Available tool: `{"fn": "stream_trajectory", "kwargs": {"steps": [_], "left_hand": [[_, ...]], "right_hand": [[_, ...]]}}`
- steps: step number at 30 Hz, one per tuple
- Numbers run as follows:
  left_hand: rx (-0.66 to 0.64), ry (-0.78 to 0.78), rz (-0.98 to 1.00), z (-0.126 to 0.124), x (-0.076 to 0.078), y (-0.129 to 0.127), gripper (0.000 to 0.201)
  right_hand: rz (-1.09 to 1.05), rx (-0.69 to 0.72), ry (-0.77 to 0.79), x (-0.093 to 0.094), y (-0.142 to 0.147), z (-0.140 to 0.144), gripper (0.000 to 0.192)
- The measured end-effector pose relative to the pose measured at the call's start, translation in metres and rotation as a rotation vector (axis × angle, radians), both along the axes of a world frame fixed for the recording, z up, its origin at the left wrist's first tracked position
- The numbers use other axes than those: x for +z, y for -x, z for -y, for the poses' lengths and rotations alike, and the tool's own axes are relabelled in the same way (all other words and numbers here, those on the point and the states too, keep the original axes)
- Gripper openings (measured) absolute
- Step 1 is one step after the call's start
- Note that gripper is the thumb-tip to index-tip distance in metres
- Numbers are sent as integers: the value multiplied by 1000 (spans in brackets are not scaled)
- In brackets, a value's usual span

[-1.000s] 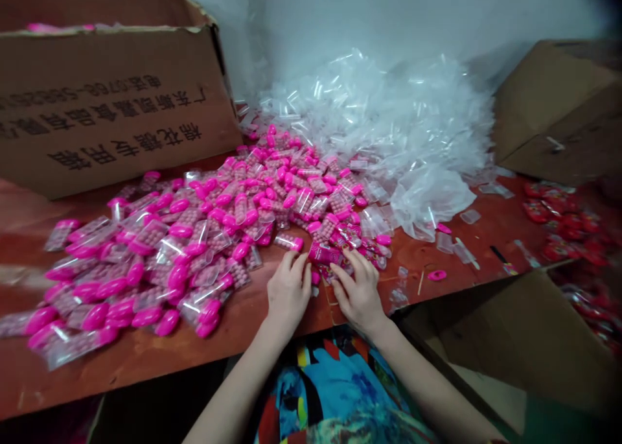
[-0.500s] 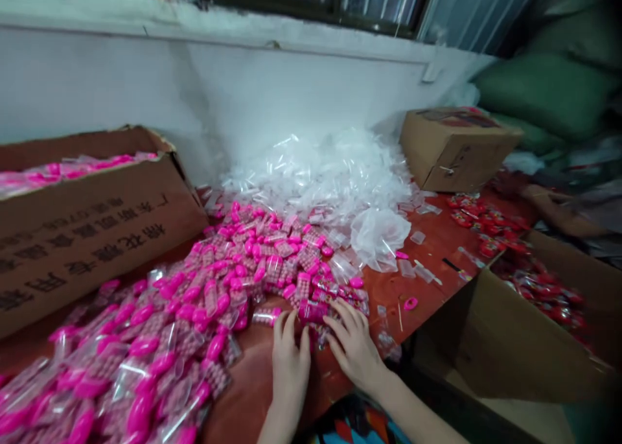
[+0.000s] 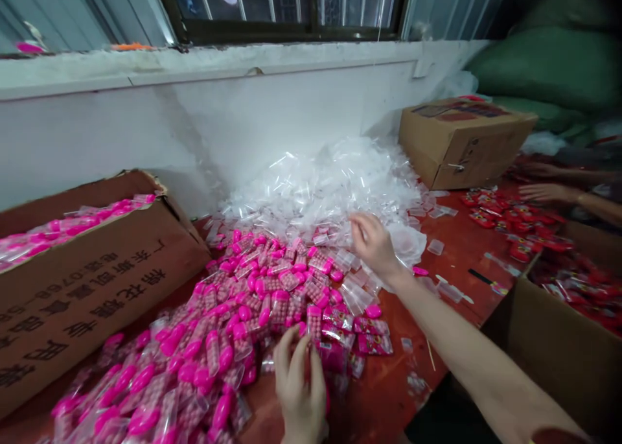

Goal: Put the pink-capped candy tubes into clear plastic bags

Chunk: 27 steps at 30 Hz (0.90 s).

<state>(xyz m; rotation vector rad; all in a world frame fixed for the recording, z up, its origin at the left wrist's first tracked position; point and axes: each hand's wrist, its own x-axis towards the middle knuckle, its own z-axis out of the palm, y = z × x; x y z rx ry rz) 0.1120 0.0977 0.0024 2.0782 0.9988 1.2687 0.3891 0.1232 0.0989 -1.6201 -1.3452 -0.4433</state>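
Note:
My left hand (image 3: 300, 382) is low over the near edge of the heap, its fingers curled down. A bit of pink shows beside its palm, but what it holds is hidden. Just beyond its fingertips lie small clear bottles with pink caps (image 3: 314, 321), full of pink balls. Shiny pink printed packets (image 3: 374, 344) lie to its right. My right hand (image 3: 374, 242) is stretched forward at the pile of clear plastic pieces (image 3: 325, 181), fingers bent and close together. I cannot make out anything between them.
A carton (image 3: 97, 295) of pink-capped bottles stands at left. Another carton (image 3: 466, 142) stands at the back right. Red packets (image 3: 519, 220) lie near another person's hands (image 3: 549, 192). An open box (image 3: 544, 327) is at right, below the red tabletop (image 3: 403, 379).
My right hand has left the pink packets and moved forward to the clear plastic pile. My left hand stays near the packets, slightly lower in view. The camera view has tilted up.

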Motion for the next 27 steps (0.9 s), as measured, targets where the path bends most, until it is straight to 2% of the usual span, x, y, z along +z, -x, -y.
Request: {"fn": "stream_trajectory", "kwargs": {"steps": [1, 3, 4, 6, 7, 10, 13, 18, 21, 23, 24, 27], "left_hand": [[-17, -47, 9, -14, 15, -15, 24], [-80, -72, 8, -44, 40, -51, 20], [-112, -57, -2, -60, 48, -69, 19], [-142, -8, -31, -90, 54, -102, 19], [-155, 30, -52, -104, 53, -115, 18], [-182, 152, -172, -138, 42, -141, 19], [-177, 163, -270, -160, 35, -158, 22], [-200, 118, -387, -181, 35, -195, 42], [-224, 199, -430, -191, 35, -208, 34], [-201, 241, -426, -196, 36, -205, 23], [-182, 247, -426, -198, 37, -200, 19], [-132, 363, -247, -198, 43, -179, 19]], "right_hand": [[14, -34, 82, 12, -19, -23, 32], [54, -89, 390, 23, -48, -62, 39], [52, -121, 556, 23, -57, -76, 54], [14, -151, 688, 13, -69, -95, 64], [-4, -157, 727, 7, -72, -101, 58], [-16, -154, 809, -3, -83, -110, 19], [27, -128, 860, 18, -98, -123, 17], [145, 3, 920, 95, -101, -147, 11], [277, 58, 931, 129, -86, -148, 15], [187, 97, 909, 138, -78, -145, 16], [85, 164, 895, 139, -76, -142, 17], [-265, 475, 719, 136, -76, -126, 26]]}}
